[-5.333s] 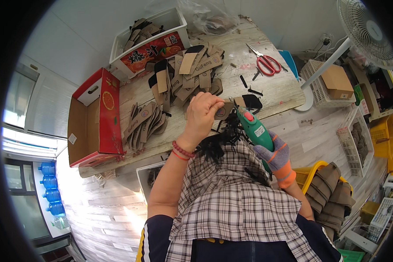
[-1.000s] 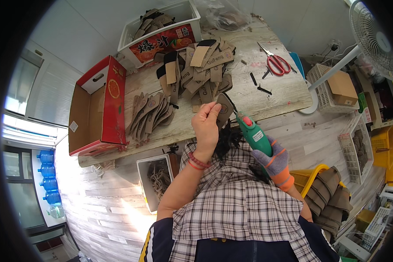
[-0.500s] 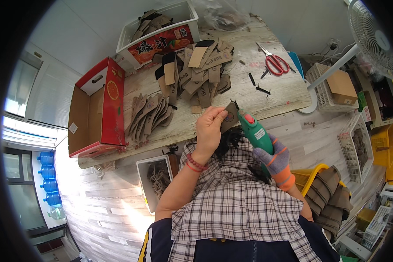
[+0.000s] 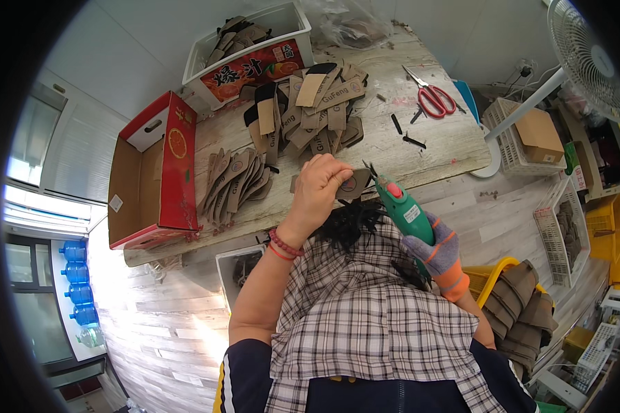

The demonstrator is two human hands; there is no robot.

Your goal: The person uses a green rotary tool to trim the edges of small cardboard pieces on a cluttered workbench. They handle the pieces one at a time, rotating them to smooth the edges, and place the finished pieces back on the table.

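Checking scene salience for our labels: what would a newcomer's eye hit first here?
First, the bright green handheld tool in the gloved right hand, its tip by the brown piece pinched in the bare left hand. Next, the open red carton at the table's left end, then the red-handled scissors lying toward its far right corner.

We see pale wall panels (image 4: 138, 45), a worn wooden table (image 4: 437, 155), and sunlight (image 4: 207, 334) brightening the plank floor (image 4: 148, 313).

left grip (image 4: 318, 183) pinched, right grip (image 4: 437, 248) curled
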